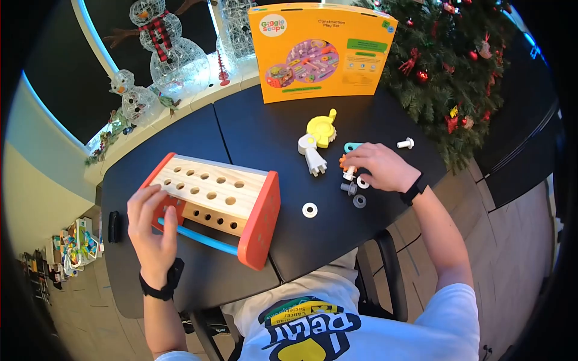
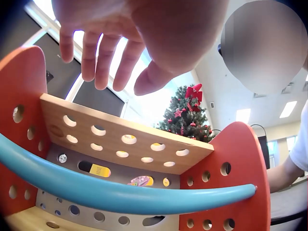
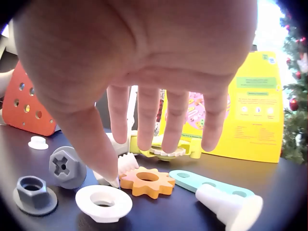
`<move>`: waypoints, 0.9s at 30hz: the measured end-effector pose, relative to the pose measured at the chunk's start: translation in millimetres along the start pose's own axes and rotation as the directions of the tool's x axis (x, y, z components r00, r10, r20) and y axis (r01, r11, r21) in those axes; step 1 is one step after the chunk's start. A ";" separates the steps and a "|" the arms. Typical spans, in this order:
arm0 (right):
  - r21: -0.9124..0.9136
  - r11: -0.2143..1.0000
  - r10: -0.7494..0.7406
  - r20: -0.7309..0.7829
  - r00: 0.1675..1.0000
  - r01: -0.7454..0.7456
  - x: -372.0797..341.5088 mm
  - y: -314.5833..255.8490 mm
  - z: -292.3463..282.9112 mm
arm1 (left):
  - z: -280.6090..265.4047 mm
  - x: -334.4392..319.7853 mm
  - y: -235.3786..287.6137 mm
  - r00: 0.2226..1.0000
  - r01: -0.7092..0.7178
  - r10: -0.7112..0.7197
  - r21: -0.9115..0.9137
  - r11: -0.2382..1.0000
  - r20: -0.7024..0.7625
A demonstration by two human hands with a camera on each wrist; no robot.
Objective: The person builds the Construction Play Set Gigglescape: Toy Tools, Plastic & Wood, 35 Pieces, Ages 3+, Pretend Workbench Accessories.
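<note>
My left hand (image 1: 149,231), fingers apart, hovers at the left end of a toy wooden toolbox (image 1: 194,191) with red sides, a holed top board and a blue handle (image 2: 120,195). Loose toy parts lie under my right hand (image 1: 388,167), whose fingers point down, spread and holding nothing. Its thumb tip overlaps a threaded white bolt (image 3: 127,163) beside an orange gear (image 3: 134,186). Close by are a white nut (image 3: 85,198), a grey screw (image 3: 72,177), a grey nut (image 3: 34,204), a teal strip (image 3: 185,179) and another white bolt (image 3: 224,206).
A yellow piece (image 1: 321,129) and a white claw-ended piece (image 1: 312,157) lie beyond the toolbox. One white nut (image 1: 305,215) sits mid-table. The orange play-set box (image 1: 325,66) stands at the back, a decorated tree (image 1: 433,78) to its right. A black case (image 1: 114,227) lies far left.
</note>
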State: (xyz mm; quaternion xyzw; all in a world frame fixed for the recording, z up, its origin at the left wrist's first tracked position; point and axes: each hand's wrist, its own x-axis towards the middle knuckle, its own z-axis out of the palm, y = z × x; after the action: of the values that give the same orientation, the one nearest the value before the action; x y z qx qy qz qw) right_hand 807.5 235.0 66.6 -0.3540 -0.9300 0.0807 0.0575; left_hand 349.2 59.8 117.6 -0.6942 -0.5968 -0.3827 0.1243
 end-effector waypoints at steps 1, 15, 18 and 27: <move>0.011 0.999 -0.045 -0.028 0.999 0.046 3.1 0.7 2.1 | 0.3 0.2 3.7 1.000 -0.008 0.008 0.008 1.000 0.017; 0.131 0.811 0.578 -0.024 0.816 -0.571 -75.8 158.3 -8.5 | 6.9 -0.8 -27.7 0.993 0.073 -0.082 0.106 0.992 0.083; 0.148 0.801 0.595 -0.087 0.799 -0.580 -78.2 158.4 -2.4 | 5.6 6.8 -34.4 0.993 0.061 -0.066 0.057 0.997 0.094; 0.174 0.826 0.562 -0.315 0.764 -0.536 -72.6 119.1 -30.4 | 0.5 24.0 -81.1 0.971 0.223 -0.179 -0.343 0.912 0.156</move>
State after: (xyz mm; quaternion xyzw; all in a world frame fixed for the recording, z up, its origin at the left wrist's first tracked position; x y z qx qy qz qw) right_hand 943.8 277.5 70.1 -0.6167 -0.7559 0.0634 0.2102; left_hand 274.3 98.5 110.5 -0.6617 -0.5918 -0.4532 -0.0808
